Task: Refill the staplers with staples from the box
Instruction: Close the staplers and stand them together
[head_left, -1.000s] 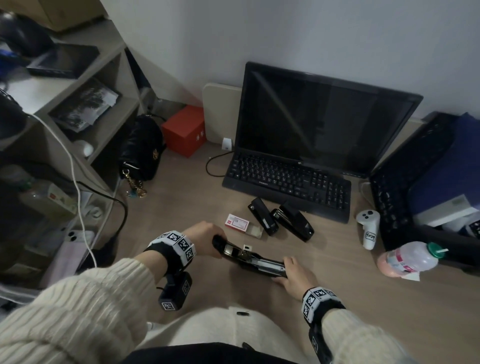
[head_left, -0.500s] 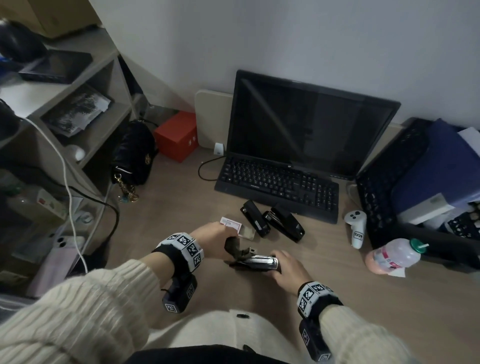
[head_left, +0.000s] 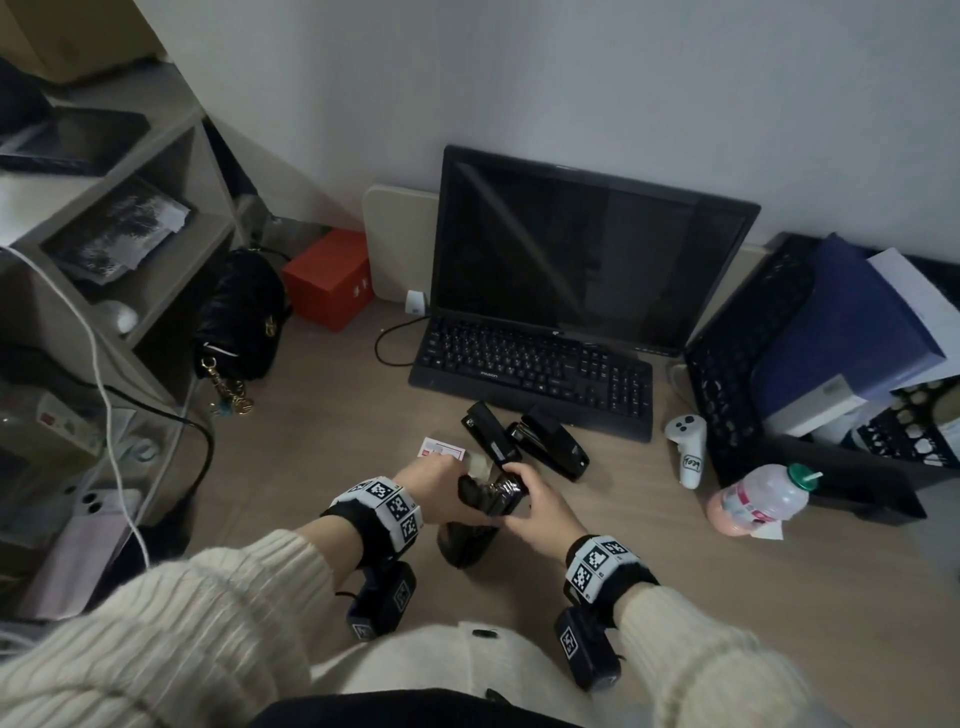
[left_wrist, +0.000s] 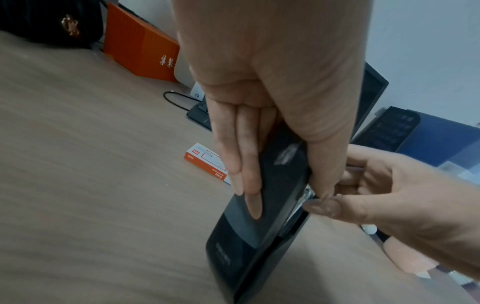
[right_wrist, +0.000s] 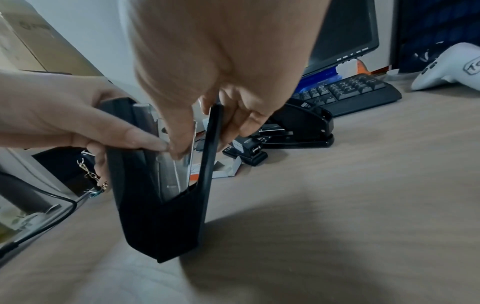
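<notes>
Stapler (right_wrist: 158, 205) is stood on end on the bench (head_left: 779, 597), hinge end down, top cover and base splayed apart in a V with the metal staple channel (right_wrist: 179, 164) exposed between them.

Left hand (head_left: 431, 478) grips the top cover: fingers (left_wrist: 246, 164) laid long and straight down its outer face, thumb wrapped round the other edge, so the grip is clamped on the stapler. Right hand (head_left: 540, 504) works at the upper end: thumb (right_wrist: 182, 131) pushed into the gap against the metal channel, the other fingers curled behind the thin black base arm. Right grip is pinching the stapler too. Cannot tell if any staples sit in the channel; view is blurred there.

Staple box (head_left: 441, 449), red and white, lies flat on the bench just behind the left hand, one end flap open in the right wrist view. Two more black staplers lie on the bench behind the hands, in front of the keyboard (head_left: 530, 364): a slim one (head_left: 491, 434) and a bulkier one (head_left: 550, 441) side by side, close together.

Rest of bench: dark monitor (head_left: 587, 249) behind the keyboard, white controller (head_left: 688, 447) to the right, a plastic bottle (head_left: 763, 496) on its side near it, black handbag (head_left: 244, 312) and red box (head_left: 330, 278) far left.
</notes>
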